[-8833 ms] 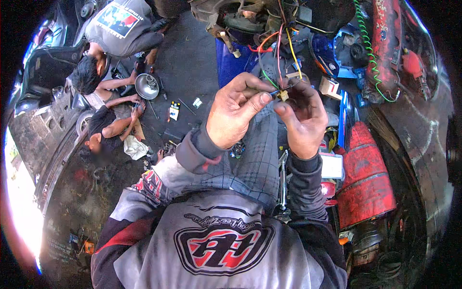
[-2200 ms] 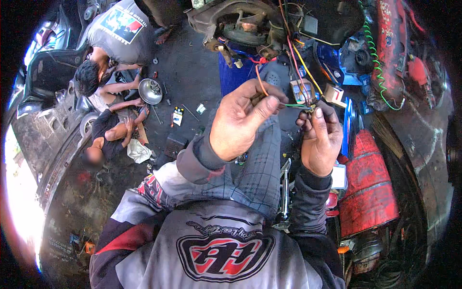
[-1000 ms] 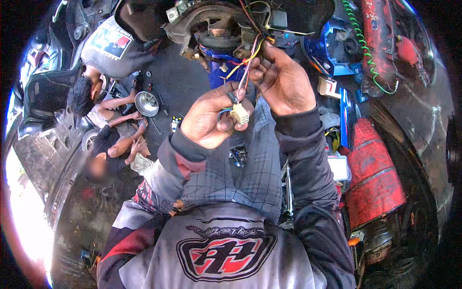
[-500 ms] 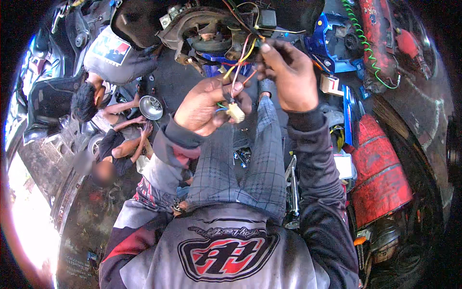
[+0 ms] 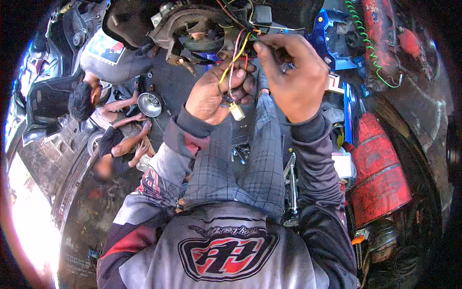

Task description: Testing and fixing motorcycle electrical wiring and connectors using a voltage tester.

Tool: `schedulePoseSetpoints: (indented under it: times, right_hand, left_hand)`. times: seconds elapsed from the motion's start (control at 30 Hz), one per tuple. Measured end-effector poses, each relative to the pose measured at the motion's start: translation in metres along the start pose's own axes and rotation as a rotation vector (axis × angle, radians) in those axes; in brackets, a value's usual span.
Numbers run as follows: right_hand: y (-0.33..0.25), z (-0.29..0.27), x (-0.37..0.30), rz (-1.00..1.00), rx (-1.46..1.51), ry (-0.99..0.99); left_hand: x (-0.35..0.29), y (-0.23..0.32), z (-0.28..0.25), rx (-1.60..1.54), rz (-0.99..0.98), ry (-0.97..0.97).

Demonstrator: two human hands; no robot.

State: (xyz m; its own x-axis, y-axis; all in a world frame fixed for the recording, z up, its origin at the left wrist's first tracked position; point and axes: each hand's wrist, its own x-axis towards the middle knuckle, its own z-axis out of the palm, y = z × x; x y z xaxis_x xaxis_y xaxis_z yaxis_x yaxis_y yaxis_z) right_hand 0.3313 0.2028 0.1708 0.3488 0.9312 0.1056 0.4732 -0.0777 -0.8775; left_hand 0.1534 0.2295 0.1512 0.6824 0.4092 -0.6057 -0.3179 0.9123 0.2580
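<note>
Several thin wires (image 5: pixel 237 51), pink, yellow and orange among them, hang down from the machine in front of me. My left hand (image 5: pixel 216 91) is closed round their lower part. Below its fingers dangles a cream plastic connector plug (image 5: pixel 237 111). My right hand (image 5: pixel 298 74) is raised beside the upper part of the wires, thumb and forefinger pinched where green and orange strands run. The exact strand between those fingertips is partly hidden.
Ahead is a dirty vehicle part with a curved housing (image 5: pixel 166 29). Two people work at left near a round metal bowl (image 5: pixel 150 104). Right are a blue plastic panel (image 5: pixel 332 36), a coiled green hose (image 5: pixel 365 45) and a red container (image 5: pixel 380 168). Tools (image 5: pixel 291 192) lie beside my leg.
My left hand has shifted slightly right, and the connector now hangs more upright below it. My right hand has turned and come a little lower, its fingertips staying near the wires.
</note>
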Motion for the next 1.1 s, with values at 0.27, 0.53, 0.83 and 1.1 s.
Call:
schedulePoseSetpoints:
  times: [0.27, 0.53, 0.83, 1.1]
  right_hand:
    - [0.008, 0.012, 0.002, -0.021, -0.018, 0.019]
    - [0.005, 0.001, -0.004, -0.032, -0.017, 0.062]
    - [0.017, -0.002, -0.005, -0.038, -0.112, 0.014]
    - [0.024, -0.007, -0.014, -0.073, -0.101, -0.028]
  left_hand:
    - [-0.003, 0.01, -0.004, 0.083, -0.101, -0.037]
    - [0.003, 0.015, 0.011, 0.227, -0.057, 0.023]
    - [0.009, 0.003, 0.019, 0.15, 0.059, 0.062]
    - [0.021, -0.006, 0.041, 0.147, 0.189, 0.244]
